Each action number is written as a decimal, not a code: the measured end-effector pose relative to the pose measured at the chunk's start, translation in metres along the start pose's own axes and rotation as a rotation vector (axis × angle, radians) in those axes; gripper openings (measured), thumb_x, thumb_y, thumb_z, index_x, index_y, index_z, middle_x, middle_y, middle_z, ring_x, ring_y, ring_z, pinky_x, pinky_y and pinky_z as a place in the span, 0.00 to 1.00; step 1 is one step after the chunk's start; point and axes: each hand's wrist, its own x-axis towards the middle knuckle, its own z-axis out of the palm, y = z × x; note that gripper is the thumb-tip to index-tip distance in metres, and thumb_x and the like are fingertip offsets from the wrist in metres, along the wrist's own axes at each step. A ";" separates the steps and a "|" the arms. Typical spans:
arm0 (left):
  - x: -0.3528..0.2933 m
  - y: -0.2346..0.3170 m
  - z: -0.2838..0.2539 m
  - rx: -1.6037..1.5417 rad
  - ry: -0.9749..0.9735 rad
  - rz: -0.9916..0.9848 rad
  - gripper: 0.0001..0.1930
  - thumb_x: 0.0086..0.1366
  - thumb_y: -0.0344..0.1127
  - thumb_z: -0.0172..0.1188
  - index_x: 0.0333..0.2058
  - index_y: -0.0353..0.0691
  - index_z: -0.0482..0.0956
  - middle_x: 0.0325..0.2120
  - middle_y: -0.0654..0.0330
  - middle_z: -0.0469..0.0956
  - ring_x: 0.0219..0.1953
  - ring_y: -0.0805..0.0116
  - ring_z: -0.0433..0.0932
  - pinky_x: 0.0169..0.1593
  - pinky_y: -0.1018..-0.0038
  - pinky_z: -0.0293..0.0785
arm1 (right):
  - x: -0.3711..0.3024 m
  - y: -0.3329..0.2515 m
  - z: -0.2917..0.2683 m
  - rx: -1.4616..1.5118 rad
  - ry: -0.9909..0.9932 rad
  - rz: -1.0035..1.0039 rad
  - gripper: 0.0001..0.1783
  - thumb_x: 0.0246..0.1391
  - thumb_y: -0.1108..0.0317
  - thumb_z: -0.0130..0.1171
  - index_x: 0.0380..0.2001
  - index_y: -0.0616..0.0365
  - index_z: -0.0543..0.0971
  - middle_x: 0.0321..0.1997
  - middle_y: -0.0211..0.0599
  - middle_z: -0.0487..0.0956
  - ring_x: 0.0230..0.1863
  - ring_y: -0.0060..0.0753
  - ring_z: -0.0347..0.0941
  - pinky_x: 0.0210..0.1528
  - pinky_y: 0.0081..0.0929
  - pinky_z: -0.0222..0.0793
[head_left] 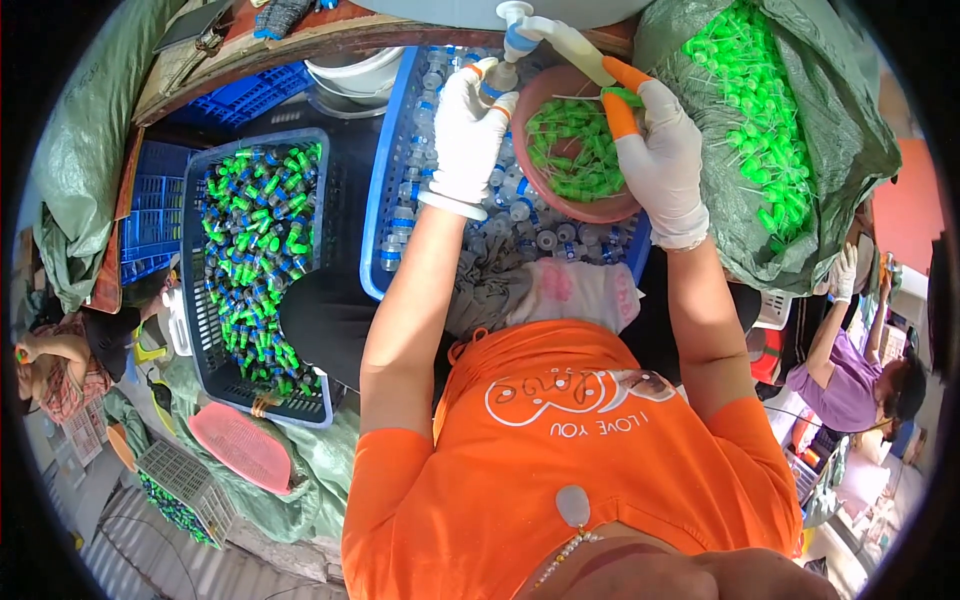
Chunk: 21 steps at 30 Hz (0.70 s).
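Observation:
My left hand, in a white glove with orange finger covers, is closed round a small clear bottle with a blue band. Just above that bottle hangs a white and blue fitting, with a cream curved piece running right from it; whether the bottle touches the fitting I cannot tell. My right hand, gloved alike, pinches a bright green cap with a thin pale tube between orange-covered fingers. Beneath it sits a pink bowl of similar green caps with tubes.
The bowl stands in a blue crate of clear bottles. At left, a dark crate holds green-topped bottles. A green sack of green caps is at right. A wooden edge crosses the back. Other people work at both sides.

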 end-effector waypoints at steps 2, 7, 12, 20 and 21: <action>0.001 0.002 0.001 -0.005 0.001 0.005 0.20 0.58 0.19 0.60 0.50 0.33 0.70 0.43 0.57 0.75 0.43 0.71 0.76 0.48 0.75 0.73 | -0.001 0.003 0.002 0.035 0.014 -0.036 0.17 0.52 0.74 0.61 0.46 0.52 0.78 0.30 0.37 0.80 0.22 0.31 0.73 0.27 0.25 0.69; 0.000 0.004 0.000 0.018 -0.011 -0.008 0.20 0.58 0.19 0.60 0.50 0.33 0.70 0.43 0.57 0.75 0.42 0.71 0.76 0.47 0.75 0.73 | -0.001 -0.002 0.000 0.018 -0.002 0.008 0.16 0.52 0.74 0.61 0.45 0.53 0.78 0.33 0.39 0.81 0.25 0.35 0.76 0.29 0.26 0.71; 0.000 0.003 0.000 0.019 -0.013 -0.003 0.20 0.58 0.19 0.60 0.50 0.33 0.70 0.43 0.57 0.75 0.42 0.71 0.76 0.47 0.75 0.74 | -0.002 0.002 0.002 0.083 0.005 0.003 0.17 0.53 0.75 0.60 0.48 0.54 0.78 0.32 0.33 0.79 0.24 0.28 0.70 0.28 0.22 0.67; 0.000 -0.001 -0.001 0.009 -0.019 0.013 0.21 0.59 0.19 0.60 0.51 0.32 0.69 0.44 0.56 0.73 0.42 0.70 0.75 0.47 0.75 0.74 | -0.001 -0.002 -0.003 -0.013 0.005 -0.032 0.19 0.55 0.78 0.59 0.51 0.57 0.77 0.31 0.24 0.77 0.22 0.11 0.59 0.25 0.15 0.61; -0.001 -0.002 -0.001 0.002 -0.020 0.018 0.21 0.59 0.19 0.59 0.51 0.32 0.69 0.44 0.55 0.73 0.42 0.70 0.75 0.47 0.75 0.74 | -0.002 -0.005 -0.005 -0.070 0.006 -0.043 0.19 0.55 0.77 0.59 0.51 0.57 0.77 0.30 0.26 0.77 0.22 0.12 0.60 0.25 0.16 0.61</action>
